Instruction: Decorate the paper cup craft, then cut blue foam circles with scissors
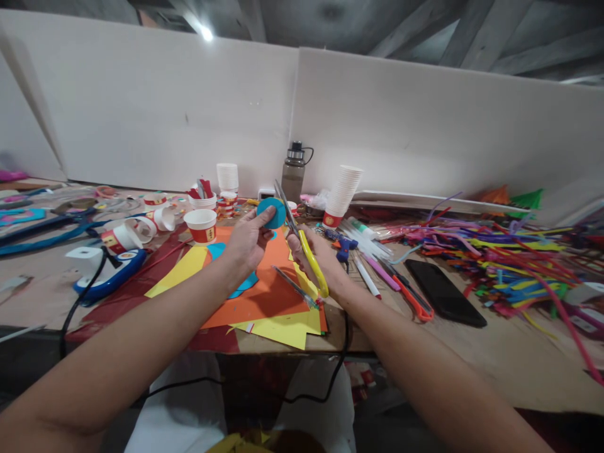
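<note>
Between thumb and fingers, my left hand [252, 236] pinches a blue paper disc [277, 217] above the table. My right hand [318, 255] grips yellow-handled scissors [311, 261], whose blades point up and away beside the disc's right edge. Whether the blades touch the paper I cannot tell. Below both hands lie orange paper sheets [278, 308], with blue paper [245, 286] partly hidden by my left forearm. Yellow paper [283, 330] sticks out at the front edge. A pen-like tool [295, 286] rests on the orange paper, close to my right hand.
A paper cup [201, 226] and a tall cup stack [343, 195] stand behind my hands, near a bottle [293, 173]. On the right are a blue glue gun [346, 246], markers, a phone [445, 292] and colourful pipe cleaners [509, 251]. A black cable [346, 346] hangs over the front edge.
</note>
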{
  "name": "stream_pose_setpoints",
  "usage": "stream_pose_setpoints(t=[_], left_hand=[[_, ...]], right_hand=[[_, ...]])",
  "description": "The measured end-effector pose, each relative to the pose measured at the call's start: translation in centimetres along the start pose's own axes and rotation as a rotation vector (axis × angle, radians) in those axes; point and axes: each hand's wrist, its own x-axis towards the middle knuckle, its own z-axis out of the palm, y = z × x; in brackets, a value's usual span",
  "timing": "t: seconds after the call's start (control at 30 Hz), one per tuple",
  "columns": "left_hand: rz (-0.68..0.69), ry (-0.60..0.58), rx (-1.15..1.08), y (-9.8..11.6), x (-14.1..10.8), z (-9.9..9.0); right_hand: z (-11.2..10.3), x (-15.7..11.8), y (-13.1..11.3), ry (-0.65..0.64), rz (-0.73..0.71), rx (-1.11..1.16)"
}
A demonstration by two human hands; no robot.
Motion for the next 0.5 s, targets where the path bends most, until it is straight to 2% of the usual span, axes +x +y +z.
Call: stream_pose_setpoints(t=[0.17, 0.5], left_hand=[[0.005, -0.015, 0.029, 0.36, 0.0, 0.08], [0.006, -0.033, 0.082, 0.47, -0.31, 0.22]], right_hand=[[-0.25, -0.08, -0.68, -0.007, -0.013, 0.01], [-0.75, -0.04, -1.04, 0.017, -0.088, -0.122]])
